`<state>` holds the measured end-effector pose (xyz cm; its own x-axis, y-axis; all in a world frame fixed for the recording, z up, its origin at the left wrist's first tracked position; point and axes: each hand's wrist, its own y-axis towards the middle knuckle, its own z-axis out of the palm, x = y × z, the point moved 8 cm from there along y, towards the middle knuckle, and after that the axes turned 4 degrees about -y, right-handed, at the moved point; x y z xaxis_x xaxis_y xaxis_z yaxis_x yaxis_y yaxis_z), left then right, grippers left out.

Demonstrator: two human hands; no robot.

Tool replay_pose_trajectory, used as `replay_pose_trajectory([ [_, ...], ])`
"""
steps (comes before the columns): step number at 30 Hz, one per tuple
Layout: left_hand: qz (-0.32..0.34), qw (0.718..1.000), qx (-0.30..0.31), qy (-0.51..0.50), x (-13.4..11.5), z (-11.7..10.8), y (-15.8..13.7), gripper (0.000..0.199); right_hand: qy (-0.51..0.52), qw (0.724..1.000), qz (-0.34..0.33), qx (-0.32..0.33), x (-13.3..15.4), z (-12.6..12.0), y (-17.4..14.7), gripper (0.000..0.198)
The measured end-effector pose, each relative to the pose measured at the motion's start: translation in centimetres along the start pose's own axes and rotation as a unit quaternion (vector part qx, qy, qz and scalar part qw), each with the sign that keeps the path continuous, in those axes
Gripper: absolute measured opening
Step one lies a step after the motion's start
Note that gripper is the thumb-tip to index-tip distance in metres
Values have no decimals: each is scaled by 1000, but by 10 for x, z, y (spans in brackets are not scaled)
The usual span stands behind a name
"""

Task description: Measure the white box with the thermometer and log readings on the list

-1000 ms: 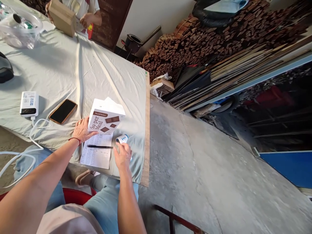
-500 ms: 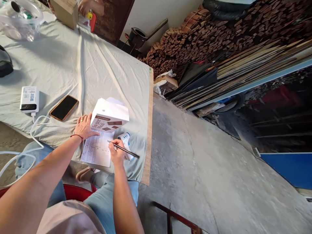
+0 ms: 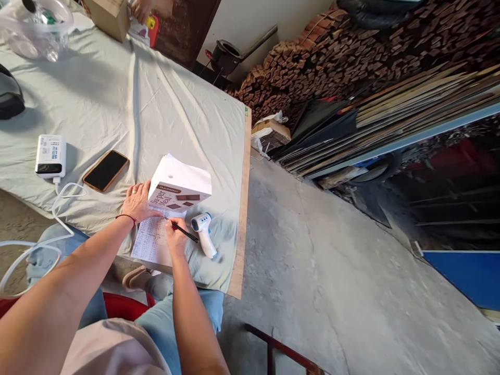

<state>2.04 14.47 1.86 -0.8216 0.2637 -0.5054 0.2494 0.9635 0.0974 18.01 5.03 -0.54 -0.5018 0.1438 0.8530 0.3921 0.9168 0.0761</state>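
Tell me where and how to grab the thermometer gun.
Probably grip the thermometer gun's handle, coming from the right: it looks slimmer than the buttoned head, and the pen and right hand crowd its left side.

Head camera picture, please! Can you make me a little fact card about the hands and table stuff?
Left hand: at the white box, thumb over the paper
Right hand: holding a black pen over the paper
Paper: covered in small writing, too tiny to read
Thermometer gun: lying right of the pen
Phone: screen dark
White device: white cable plugged in
Another person's hand: near a cardboard box
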Motion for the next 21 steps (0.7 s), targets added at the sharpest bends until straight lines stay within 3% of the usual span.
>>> replay_pose_trajectory([
  [5,0,1000,0,-1,0,0,0,112,-15,1000,16,8,0,1,1,12],
  [21,-3,1000,5,18,0,-1,0,113,-2,1000,-20,-20,-1,0,2,17],
])
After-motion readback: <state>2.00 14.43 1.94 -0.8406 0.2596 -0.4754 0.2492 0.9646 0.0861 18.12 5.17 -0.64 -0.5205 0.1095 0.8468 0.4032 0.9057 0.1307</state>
